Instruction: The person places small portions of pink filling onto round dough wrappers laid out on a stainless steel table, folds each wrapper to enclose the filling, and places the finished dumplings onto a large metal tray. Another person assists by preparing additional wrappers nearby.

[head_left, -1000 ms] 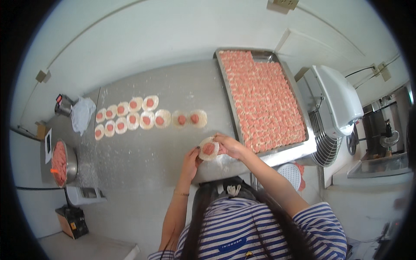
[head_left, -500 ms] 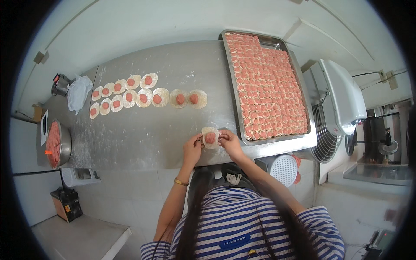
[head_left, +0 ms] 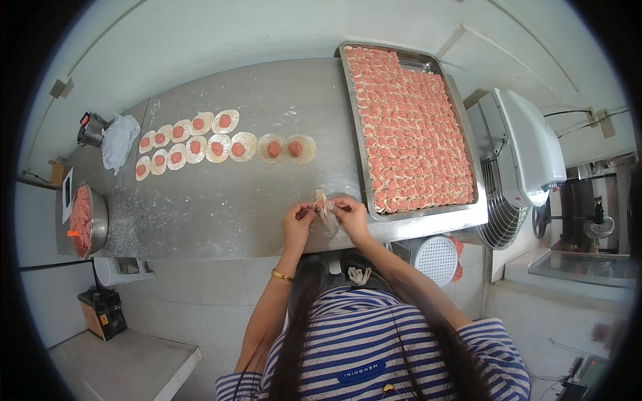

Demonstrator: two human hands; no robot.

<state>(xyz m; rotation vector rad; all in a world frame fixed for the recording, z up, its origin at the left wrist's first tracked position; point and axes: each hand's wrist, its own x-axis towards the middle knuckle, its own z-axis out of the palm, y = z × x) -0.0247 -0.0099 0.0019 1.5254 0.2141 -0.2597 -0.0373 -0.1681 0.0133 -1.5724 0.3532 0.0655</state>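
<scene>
Near the table's front edge, a dumpling wrapper [head_left: 325,206] is pinched between my two hands, its sides folded up so that its filling is mostly hidden. My left hand [head_left: 296,226] grips its left side with thumb and fingers, and my right hand [head_left: 350,216] closes on its right side. Farther left on the steel table [head_left: 221,214], several round wrappers lie flat in two rows, each with a lump of pink meat filling [head_left: 274,148]. Right of my hands stands a large metal tray [head_left: 369,190], packed with rows of open-topped dumplings [head_left: 414,140].
A steel bowl [head_left: 100,220] of pink filling with an orange-handled tool [head_left: 73,233] sits at the far left, near a white plastic bag [head_left: 120,144]. A white machine with a wire guard [head_left: 518,147] stands beyond the tray. Below the table's edge is a white perforated stool [head_left: 436,260].
The wrapper, flat and open with its filling showing half a second ago, is now folded up between my fingers. Both hands have drawn inward around it.
</scene>
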